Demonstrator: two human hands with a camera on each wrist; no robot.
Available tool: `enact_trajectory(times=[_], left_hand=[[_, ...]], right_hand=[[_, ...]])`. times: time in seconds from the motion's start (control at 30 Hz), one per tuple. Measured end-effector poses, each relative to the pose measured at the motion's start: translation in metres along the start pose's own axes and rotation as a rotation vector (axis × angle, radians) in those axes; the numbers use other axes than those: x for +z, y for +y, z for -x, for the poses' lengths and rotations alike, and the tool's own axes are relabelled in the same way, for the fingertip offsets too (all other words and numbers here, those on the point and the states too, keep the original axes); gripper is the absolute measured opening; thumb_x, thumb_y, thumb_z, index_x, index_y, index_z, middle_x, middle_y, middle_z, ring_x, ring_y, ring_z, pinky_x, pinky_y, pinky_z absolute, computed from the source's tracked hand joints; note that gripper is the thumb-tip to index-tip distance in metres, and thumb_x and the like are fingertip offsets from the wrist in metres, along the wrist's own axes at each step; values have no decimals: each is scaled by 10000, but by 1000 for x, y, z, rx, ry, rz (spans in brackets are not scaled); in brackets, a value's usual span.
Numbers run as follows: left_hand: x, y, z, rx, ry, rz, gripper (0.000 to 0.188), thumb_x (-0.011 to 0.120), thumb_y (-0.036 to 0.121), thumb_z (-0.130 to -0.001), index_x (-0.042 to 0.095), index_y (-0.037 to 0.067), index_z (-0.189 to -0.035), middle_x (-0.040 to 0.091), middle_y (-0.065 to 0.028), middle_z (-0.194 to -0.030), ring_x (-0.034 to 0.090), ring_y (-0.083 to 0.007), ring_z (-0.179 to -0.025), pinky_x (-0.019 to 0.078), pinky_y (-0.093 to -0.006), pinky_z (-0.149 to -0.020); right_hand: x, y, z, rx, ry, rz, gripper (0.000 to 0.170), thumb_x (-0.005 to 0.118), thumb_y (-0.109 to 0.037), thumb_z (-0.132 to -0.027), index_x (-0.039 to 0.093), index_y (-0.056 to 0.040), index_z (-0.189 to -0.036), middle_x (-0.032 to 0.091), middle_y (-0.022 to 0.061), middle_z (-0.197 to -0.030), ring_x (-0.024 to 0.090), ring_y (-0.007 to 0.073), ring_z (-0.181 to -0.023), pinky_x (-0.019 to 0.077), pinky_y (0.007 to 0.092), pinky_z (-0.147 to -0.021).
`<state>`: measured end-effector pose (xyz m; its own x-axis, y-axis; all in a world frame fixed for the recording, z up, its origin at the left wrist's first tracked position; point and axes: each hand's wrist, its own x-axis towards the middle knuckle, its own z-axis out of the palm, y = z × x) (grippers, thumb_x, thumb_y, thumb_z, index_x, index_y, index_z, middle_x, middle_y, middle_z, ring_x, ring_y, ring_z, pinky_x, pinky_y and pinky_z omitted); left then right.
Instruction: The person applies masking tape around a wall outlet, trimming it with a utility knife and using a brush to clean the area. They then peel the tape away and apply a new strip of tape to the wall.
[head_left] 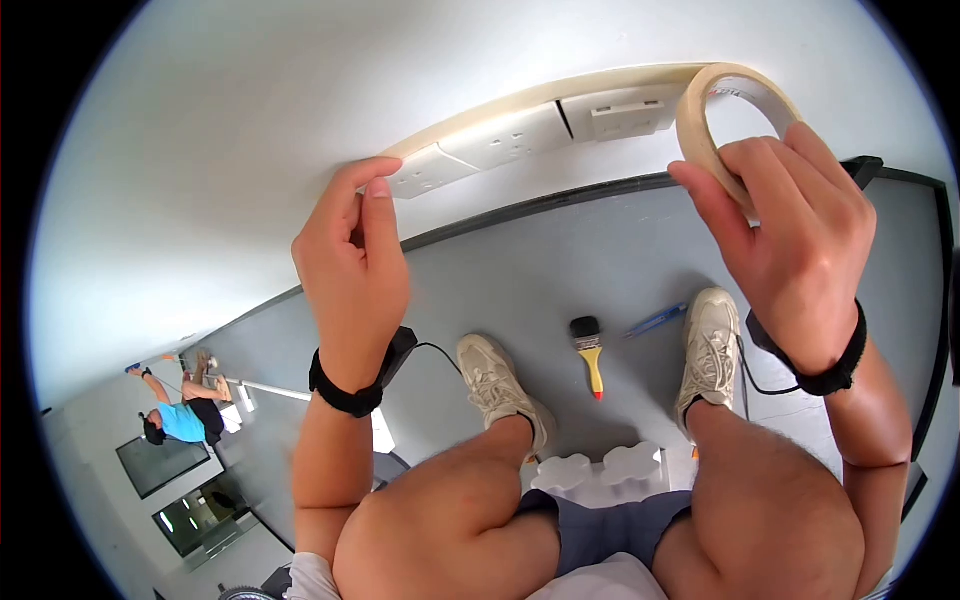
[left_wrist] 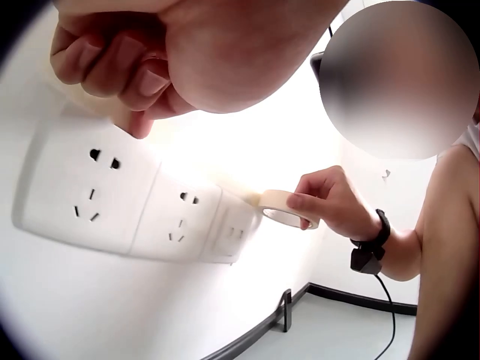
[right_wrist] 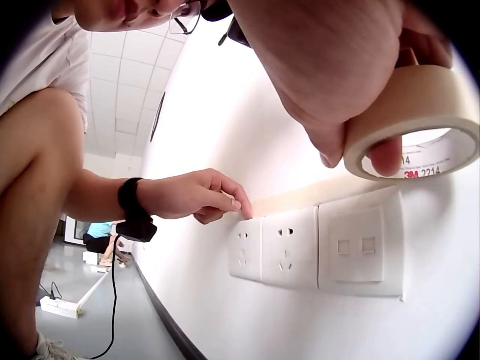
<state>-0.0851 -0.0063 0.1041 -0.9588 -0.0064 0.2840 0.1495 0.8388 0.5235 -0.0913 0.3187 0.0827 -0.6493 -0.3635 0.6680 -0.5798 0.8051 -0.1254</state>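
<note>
- Beige tape roll [head_left: 692,122], gripped by your right hand [head_left: 805,225], fingers curled
- Tape strip [head_left: 520,98] above white sockets [head_left: 512,142], touched by your left hand [head_left: 355,250], fingers loosely bent

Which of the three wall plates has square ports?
The end plate, nearest the roll of tape; the other two plates have plug slots instead.

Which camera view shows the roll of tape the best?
The right wrist view. There the tape roll is largest, and printing inside its core is readable. The head view shows it partly behind the right hand; the left wrist view shows it small and farther away.
</note>
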Motion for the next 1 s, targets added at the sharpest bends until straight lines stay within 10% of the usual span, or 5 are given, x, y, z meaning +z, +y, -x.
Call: enact_trajectory(times=[0.33, 0.6, 1.0], left_hand=[[-17, 2, 7, 50, -94, -87, 234, 660, 110, -1066, 748, 69, -1279, 485, -41, -619, 418, -149, -550, 384, -313, -567], [8, 20, -2, 356, -181, -231, 379, 744, 146, -999, 696, 119, -1374, 722, -64, -913, 697, -229, -730, 533, -372, -628], [57, 39, -19, 605, -173, -267, 624, 839, 155, -888, 645, 195, -1480, 584, -20, -789, 624, -225, -631, 486, -388, -531]], right_hand=[[1, -5, 0, 8, 35, 45, 287, 929, -194, -866, 676, -64, -826, 589, 31, -663, 551, 217, -602, 438, 360, -527], [-3, -2, 2, 4, 31, 54, 280, 938, -182, -835, 681, -71, -818, 572, 19, -646, 539, 209, -600, 431, 357, -525], [5, 7, 0, -46, 46, 8, 320, 966, -198, -746, 666, -98, -794, 584, -17, -674, 537, 218, -664, 406, 364, -677]])
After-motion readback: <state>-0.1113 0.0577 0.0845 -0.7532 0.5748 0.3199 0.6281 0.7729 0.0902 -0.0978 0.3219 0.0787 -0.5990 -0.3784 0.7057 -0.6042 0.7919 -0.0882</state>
